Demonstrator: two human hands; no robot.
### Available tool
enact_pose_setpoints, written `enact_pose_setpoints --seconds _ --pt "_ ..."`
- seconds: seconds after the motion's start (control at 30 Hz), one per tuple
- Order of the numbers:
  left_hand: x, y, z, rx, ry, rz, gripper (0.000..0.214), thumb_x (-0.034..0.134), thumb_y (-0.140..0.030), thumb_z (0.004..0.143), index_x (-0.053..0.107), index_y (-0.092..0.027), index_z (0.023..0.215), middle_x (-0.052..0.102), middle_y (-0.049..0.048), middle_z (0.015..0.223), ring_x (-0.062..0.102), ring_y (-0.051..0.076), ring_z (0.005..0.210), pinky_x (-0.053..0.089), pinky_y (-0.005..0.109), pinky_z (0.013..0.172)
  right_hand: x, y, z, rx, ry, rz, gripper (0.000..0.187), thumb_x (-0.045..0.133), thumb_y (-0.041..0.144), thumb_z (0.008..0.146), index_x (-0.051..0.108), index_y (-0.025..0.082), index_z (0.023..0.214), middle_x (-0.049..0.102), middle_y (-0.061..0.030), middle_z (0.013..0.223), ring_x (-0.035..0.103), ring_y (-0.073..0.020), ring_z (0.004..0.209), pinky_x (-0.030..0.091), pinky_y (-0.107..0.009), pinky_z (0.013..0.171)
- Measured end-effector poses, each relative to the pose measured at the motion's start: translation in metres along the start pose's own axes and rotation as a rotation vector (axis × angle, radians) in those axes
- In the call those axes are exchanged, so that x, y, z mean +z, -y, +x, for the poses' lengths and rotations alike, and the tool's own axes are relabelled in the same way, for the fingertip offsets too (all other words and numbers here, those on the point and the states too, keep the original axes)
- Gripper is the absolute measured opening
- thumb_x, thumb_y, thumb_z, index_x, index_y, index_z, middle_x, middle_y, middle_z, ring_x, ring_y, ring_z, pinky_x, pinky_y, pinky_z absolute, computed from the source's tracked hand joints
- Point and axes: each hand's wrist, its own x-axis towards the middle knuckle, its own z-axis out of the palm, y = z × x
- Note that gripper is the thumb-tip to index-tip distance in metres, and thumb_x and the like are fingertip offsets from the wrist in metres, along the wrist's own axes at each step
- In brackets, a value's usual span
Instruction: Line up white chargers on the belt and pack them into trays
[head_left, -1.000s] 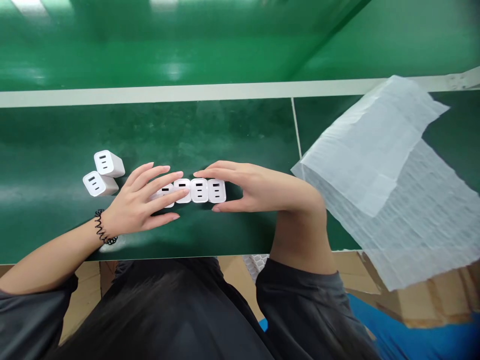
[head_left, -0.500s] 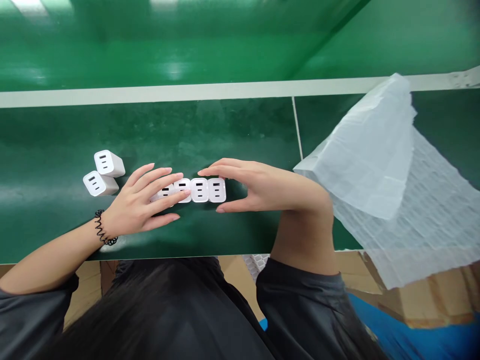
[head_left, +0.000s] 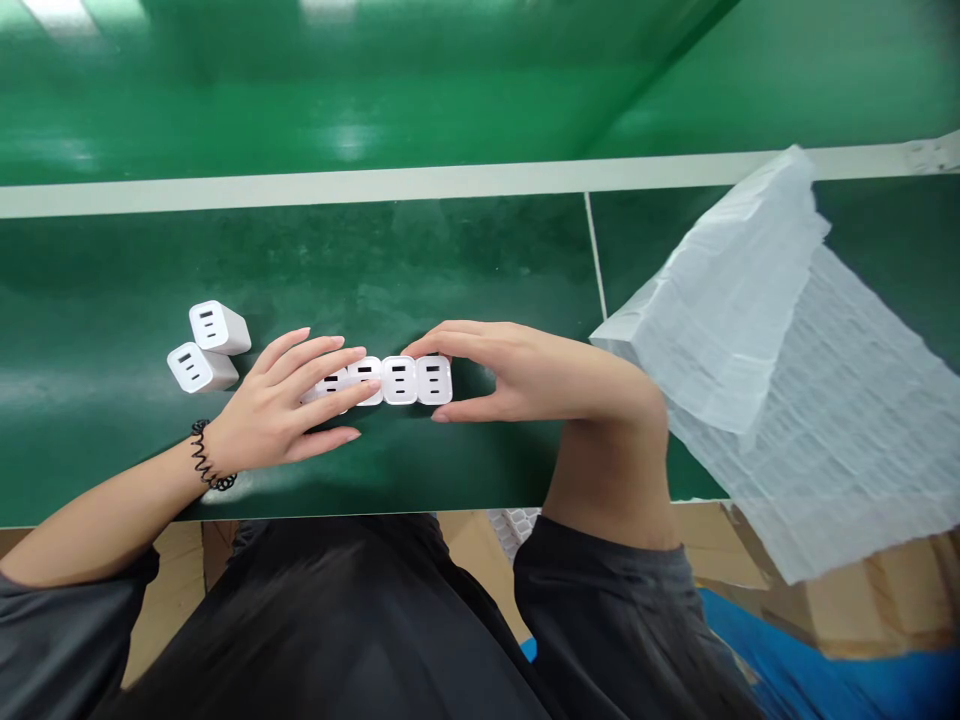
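Observation:
Several white USB chargers stand in a tight row on the green table, port faces up. My left hand [head_left: 281,405] lies over the row's left end with fingers spread, partly hiding the chargers there. One fingertip rests on a charger [head_left: 364,370] near the middle. At the right end, my right hand [head_left: 491,372] has its fingers along the far side and its thumb along the near side of the end charger [head_left: 433,380]. Another charger [head_left: 399,380] sits between. Left of my left hand, two loose chargers, an upper one [head_left: 217,328] and a lower one [head_left: 201,368], lean together, touching.
On the right, a translucent sheet of cushioned wrap [head_left: 847,400] lies folded and hangs over the front edge of the green table [head_left: 375,270]. A white strip [head_left: 450,182] runs along the back. Cardboard [head_left: 840,600] shows below the edge.
My right fingers and thumb have drawn slightly closer around the end charger. The wrap's top fold has shifted a little. My left hand and the row stay put.

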Motion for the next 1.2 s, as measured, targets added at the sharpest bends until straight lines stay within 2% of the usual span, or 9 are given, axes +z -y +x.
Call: enact_pose_setpoints --seconds 0.13,0.33,0.43,0.53,0.7,0.9,1.07,1.13,1.2 --pt "0.0 0.0 0.0 -0.007 0.001 0.011 0.056 0.07 -0.045 0.087 0.053 -0.031 0.139 0.06 0.0076 0.139 0.057 0.028 0.127 0.042 0.049 0.113 0.0 0.0 0.0 0.019 -0.002 -0.007 0.055 0.065 0.057 0.084 0.058 0.024 0.128 0.067 -0.0078 0.12 0.065 -0.0251 0.1 0.052 -0.038 0.083" --pt "0.0 0.0 0.0 -0.008 -0.005 -0.02 0.062 0.072 -0.044 0.086 0.051 -0.028 0.142 0.059 0.0098 0.14 0.056 0.03 0.127 0.04 0.05 0.114 -0.007 -0.003 -0.007 0.042 -0.055 -0.033 0.043 0.062 0.053 0.086 0.062 0.025 0.118 0.07 -0.0061 0.111 0.066 -0.0248 0.095 0.054 -0.037 0.081" --pt "-0.001 -0.001 0.0 -0.039 -0.014 -0.044 0.062 0.071 -0.044 0.086 0.05 -0.029 0.143 0.06 0.0099 0.139 0.056 0.03 0.127 0.042 0.05 0.113 -0.01 -0.007 -0.01 0.13 -0.233 -0.063 0.047 0.061 0.054 0.087 0.06 0.025 0.123 0.071 -0.0065 0.111 0.068 -0.0255 0.092 0.055 -0.039 0.082" --pt "-0.002 -0.001 0.002 -0.053 -0.039 -0.063 0.064 0.072 -0.042 0.086 0.05 -0.023 0.142 0.06 0.0141 0.136 0.056 0.032 0.126 0.043 0.051 0.111 -0.003 -0.011 -0.001 0.224 -0.437 -0.048 0.054 0.063 0.054 0.087 0.053 0.024 0.131 0.07 -0.0073 0.112 0.068 -0.0257 0.092 0.057 -0.04 0.082" --pt "-0.003 -0.001 0.004 -0.084 -0.028 -0.087 0.065 0.072 -0.041 0.086 0.048 -0.02 0.142 0.059 0.0166 0.136 0.055 0.033 0.128 0.047 0.05 0.108 0.024 -0.015 0.033 0.09 -0.59 0.095 0.055 0.065 0.048 0.088 0.053 0.021 0.134 0.065 -0.0092 0.127 0.069 -0.0227 0.095 0.058 -0.041 0.09" --pt "-0.003 0.001 0.003 -0.117 -0.04 -0.132 0.067 0.069 -0.046 0.088 0.042 -0.024 0.145 0.058 0.0139 0.138 0.054 0.032 0.13 0.048 0.05 0.108 0.037 -0.018 0.051 -0.082 -0.487 0.385 0.05 0.042 0.047 0.102 0.043 0.029 0.148 0.054 -0.0055 0.147 0.065 -0.0216 0.116 0.049 -0.044 0.108" --pt "-0.01 0.003 0.003 -0.097 -0.115 -0.111 0.062 0.057 -0.054 0.094 0.044 -0.022 0.145 0.059 0.0145 0.135 0.053 0.032 0.13 0.048 0.05 0.107 0.043 -0.017 0.056 -0.046 -0.633 0.475 0.051 0.038 0.059 0.101 0.054 0.028 0.138 0.06 -0.0066 0.136 0.065 -0.0216 0.115 0.049 -0.044 0.107" --pt "-0.014 0.005 0.004 -0.099 -0.147 -0.095 0.057 0.049 -0.053 0.098 0.044 -0.023 0.145 0.06 0.0135 0.135 0.054 0.031 0.129 0.048 0.049 0.106 0.045 -0.014 0.059 -0.075 -0.563 0.563 0.055 0.033 0.063 0.101 0.051 0.03 0.141 0.061 -0.0045 0.136 0.059 -0.0218 0.126 0.042 -0.045 0.114" --pt "-0.019 0.007 0.004 -0.109 -0.172 -0.072 0.053 0.044 -0.051 0.1 0.043 -0.024 0.146 0.061 0.0122 0.135 0.055 0.03 0.128 0.049 0.048 0.105 0.046 -0.011 0.06 -0.136 -0.419 0.641 0.059 0.027 0.065 0.101 0.041 0.034 0.149 0.058 -0.0011 0.143 0.047 -0.0212 0.139 0.031 -0.047 0.122"
